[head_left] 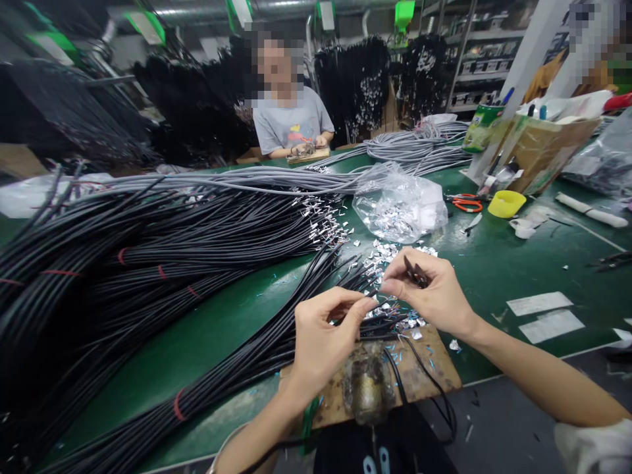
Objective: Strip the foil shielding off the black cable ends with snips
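Observation:
My left hand (328,329) pinches a thin black cable (374,296) between thumb and forefinger. The fingertips of my right hand (427,289) close on the end of the same cable, just to its right. A small dark metal tool (416,272) is tucked in the curled fingers of that hand; its full shape is hidden. Below my hands, a bundle of black cables (257,326) runs in from the lower left. A worn wooden board (434,362) carries a metal fixture (368,388) wrapped in clear film.
Tied black cables (148,263) cover the left of the green table (484,263). Foil scraps (380,253) lie beyond my hands, near a clear plastic bag (399,204). Orange-handled scissors (467,203), yellow tape (506,204) and paper strips (540,303) lie right. A co-worker (293,125) sits opposite.

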`<state>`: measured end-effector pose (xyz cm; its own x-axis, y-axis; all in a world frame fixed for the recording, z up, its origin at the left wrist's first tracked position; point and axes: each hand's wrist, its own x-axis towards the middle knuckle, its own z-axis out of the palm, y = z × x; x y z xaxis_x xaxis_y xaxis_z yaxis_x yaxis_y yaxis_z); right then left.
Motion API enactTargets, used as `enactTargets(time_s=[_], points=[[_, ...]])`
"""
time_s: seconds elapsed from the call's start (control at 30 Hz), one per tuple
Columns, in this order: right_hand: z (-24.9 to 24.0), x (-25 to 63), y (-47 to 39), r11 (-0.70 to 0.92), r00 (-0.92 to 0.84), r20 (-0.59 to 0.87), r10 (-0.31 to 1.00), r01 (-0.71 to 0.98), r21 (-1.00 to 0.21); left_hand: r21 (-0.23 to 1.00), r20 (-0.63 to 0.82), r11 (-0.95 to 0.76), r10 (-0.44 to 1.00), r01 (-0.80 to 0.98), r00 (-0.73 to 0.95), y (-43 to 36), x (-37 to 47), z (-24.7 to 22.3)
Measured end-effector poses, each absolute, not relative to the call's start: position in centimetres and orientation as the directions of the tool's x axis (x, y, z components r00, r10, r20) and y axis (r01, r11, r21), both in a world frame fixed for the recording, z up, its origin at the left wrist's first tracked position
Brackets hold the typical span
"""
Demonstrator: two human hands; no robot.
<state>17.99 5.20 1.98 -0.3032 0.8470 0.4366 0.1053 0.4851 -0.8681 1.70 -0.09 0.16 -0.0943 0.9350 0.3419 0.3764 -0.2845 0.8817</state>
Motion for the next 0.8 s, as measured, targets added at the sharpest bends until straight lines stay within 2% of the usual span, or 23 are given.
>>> enactTargets(time_s=[0.1,0.2,0.27,0.3,0.33,0.4,0.47,0.53,0.6,0.63,0.7,0.77,0.8], points=[[1.8,18.0,5.3,0.411,-0.36,0.376,0.854,0.025,-0.911,0.811,0.442,-0.359,0.893,0.461,-0.083,-0.1,1.4,0.1],[1.2,17.7,5.2,0.163,-0.497,0.206,0.843,-0.13,-0.978,0.762,0.515,-0.432,0.856,0.482,-0.047,0.1,1.2,0.1],[0.8,17.3,5.0,-0.022,-0.618,0.105,0.779,-0.195,-0.981,0.753,0.541,-0.469,0.841,0.462,-0.028,0.4,1.1,0.1],[0.6,17.2,4.9,-0.042,-0.648,0.101,0.755,-0.201,-0.979,0.759,0.538,-0.471,0.843,0.45,-0.025,0.5,1.2,0.1],[0.5,17.1,4.9,0.015,-0.638,0.133,0.758,-0.186,-0.982,0.774,0.516,-0.455,0.857,0.44,-0.022,0.5,1.3,0.0],[0.1,17.0,4.8,0.332,-0.494,0.32,0.808,-0.066,-0.941,0.828,0.413,-0.374,0.911,0.419,-0.004,0.5,1.6,-0.1],[-0.4,17.0,4.7,0.649,-0.329,0.577,0.748,0.183,-0.738,0.887,0.27,-0.263,0.962,0.38,0.037,0.3,1.9,-0.1],[-0.8,16.9,4.6,0.774,-0.281,0.733,0.62,0.372,-0.512,0.93,0.163,-0.175,0.985,0.322,0.064,0.0,2.1,0.0],[-1.0,16.8,4.6,0.796,-0.277,0.774,0.57,0.42,-0.436,0.954,0.114,-0.127,0.991,0.271,0.066,-0.2,2.1,0.2],[-1.0,16.7,4.6,0.788,-0.259,0.769,0.585,0.408,-0.461,0.959,0.108,-0.12,0.992,0.257,0.06,-0.2,2.0,0.3],[-0.6,16.6,4.7,0.728,-0.241,0.689,0.683,0.306,-0.614,0.958,0.128,-0.131,0.991,0.255,0.031,-0.1,1.9,0.4],[0.0,16.5,4.8,0.581,-0.358,0.508,0.783,0.13,-0.804,0.947,0.179,-0.169,0.984,0.274,-0.014,0.0,1.7,0.5],[0.3,16.6,4.9,0.493,-0.456,0.415,0.788,0.062,-0.868,0.939,0.21,-0.192,0.977,0.287,-0.035,0.1,1.7,0.5]])
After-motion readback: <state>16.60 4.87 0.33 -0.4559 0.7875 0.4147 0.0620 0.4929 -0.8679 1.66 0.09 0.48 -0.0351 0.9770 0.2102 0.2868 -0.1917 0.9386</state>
